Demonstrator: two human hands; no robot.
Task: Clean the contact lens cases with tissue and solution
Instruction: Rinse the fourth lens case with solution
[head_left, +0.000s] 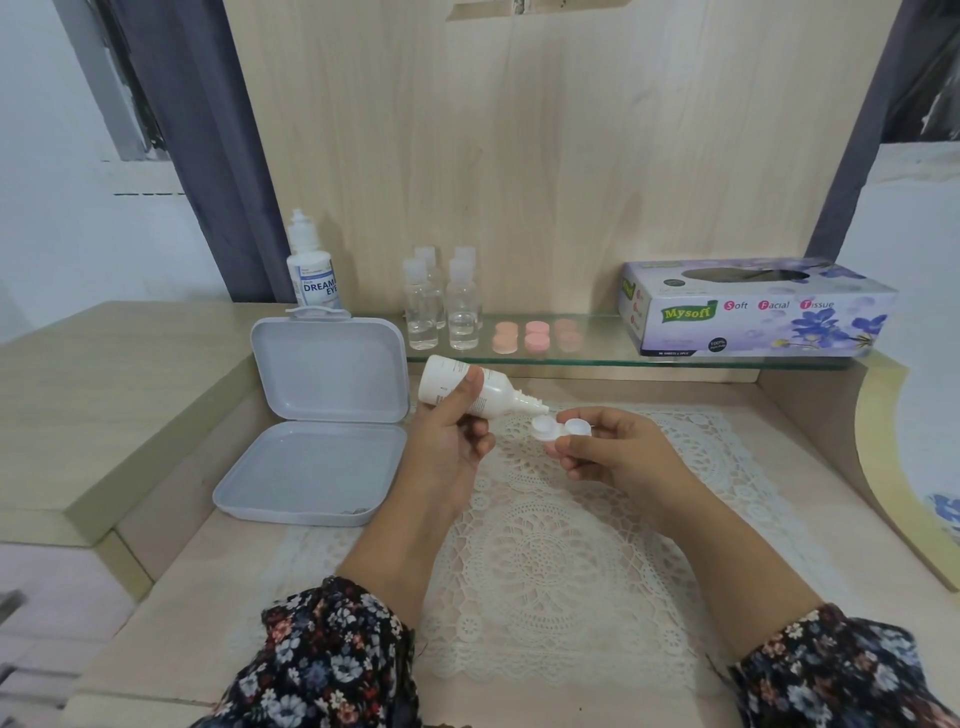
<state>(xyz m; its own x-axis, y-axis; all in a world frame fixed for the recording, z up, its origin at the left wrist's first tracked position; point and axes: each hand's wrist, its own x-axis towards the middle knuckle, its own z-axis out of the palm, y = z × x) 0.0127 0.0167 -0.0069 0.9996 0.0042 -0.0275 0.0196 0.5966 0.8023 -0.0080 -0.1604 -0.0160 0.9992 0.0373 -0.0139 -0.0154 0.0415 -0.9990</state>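
Solution is being delivered at this moment, judging by the tilt of the bottle. At the far left, a tall white labelled solution bottle (310, 265) is seen upright on the desk, with an open pale grey hinged plastic box (322, 421) in front of it. Next, a small white plastic squeeze bottle (470, 387) is gripped around its body by the left hand (449, 441), thumb across the front. Its long axis lies nearly level, base to the left, nozzle pointed right and slightly down, the tip just above one well. A white twin-well contact lens case (558, 430) is pinched at its near edge by the right hand (613, 454), held above a cream lace mat (550, 545), wells facing up, long axis running left to right. The case is judged light, rigid and likely slippery once wet, so a hold at the bridge or outer rim is advised. On the glass shelf (597, 353) behind, clear bottles (441, 306), pink caps (535, 335) and a purple floral tissue box (753, 306) are set.
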